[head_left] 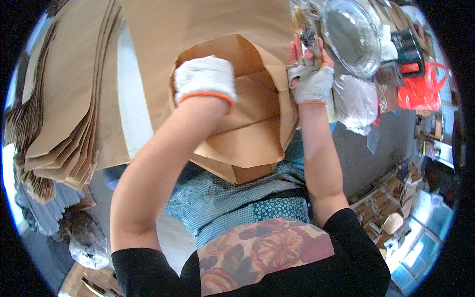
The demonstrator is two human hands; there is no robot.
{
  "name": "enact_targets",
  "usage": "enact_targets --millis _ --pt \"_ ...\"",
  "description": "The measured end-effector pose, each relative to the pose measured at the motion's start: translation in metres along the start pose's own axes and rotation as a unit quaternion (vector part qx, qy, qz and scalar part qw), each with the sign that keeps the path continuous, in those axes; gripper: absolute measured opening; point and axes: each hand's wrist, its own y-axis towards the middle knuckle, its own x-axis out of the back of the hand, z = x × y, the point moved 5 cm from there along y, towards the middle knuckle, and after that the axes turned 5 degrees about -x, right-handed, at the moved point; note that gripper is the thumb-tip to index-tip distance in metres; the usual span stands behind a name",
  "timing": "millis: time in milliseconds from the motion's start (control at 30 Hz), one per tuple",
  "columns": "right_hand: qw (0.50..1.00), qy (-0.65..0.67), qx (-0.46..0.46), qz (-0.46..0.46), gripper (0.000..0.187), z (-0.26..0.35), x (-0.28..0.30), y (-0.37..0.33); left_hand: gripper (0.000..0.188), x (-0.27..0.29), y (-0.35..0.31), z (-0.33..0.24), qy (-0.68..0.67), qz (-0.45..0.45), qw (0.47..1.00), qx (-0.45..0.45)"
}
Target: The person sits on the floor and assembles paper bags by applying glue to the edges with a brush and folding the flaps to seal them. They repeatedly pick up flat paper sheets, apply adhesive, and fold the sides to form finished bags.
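A large brown paper bag [257,106] lies before me with its mouth spread wide toward my body. My left hand [205,76], in a white knit glove with an orange cuff, is at the bag's left inner side; its fingers are hidden. To the right of the bag, my right hand [311,74] wears a fingerless grey-white glove. It holds a brush [308,37] with pale bristles and a dark band, tipped away from me. Some of its fingers are stretched out along the brush.
Stacked folded brown paper bags [74,99] cover the left side. At the far right stand a plastic-lined bowl [352,37], a dark mug [408,49], a bundle of clear plastic [355,101] and a red plastic bag [420,89]. Brown paper [208,20] spreads beyond the open bag.
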Motion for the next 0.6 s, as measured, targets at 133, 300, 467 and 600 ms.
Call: enact_targets --millis 133,300,467,600 --pt "0.995 -0.087 -0.006 0.048 0.037 -0.054 -0.003 -0.006 0.024 0.011 -0.029 -0.006 -0.08 -0.21 0.965 -0.133" --pt "0.938 -0.306 0.02 0.16 0.032 -0.068 -0.019 -0.034 0.066 -0.063 -0.074 0.075 -0.284 -0.499 0.818 -0.022" --pt "0.94 -0.314 0.003 0.135 0.033 -0.074 -0.035 -0.039 0.099 -0.091 -0.051 0.015 -0.175 -0.306 0.936 -0.011" --pt "0.941 -0.303 -0.016 0.148 0.037 -0.092 -0.05 -0.021 0.098 -0.079 -0.017 0.006 -0.21 -0.337 0.917 -0.023"
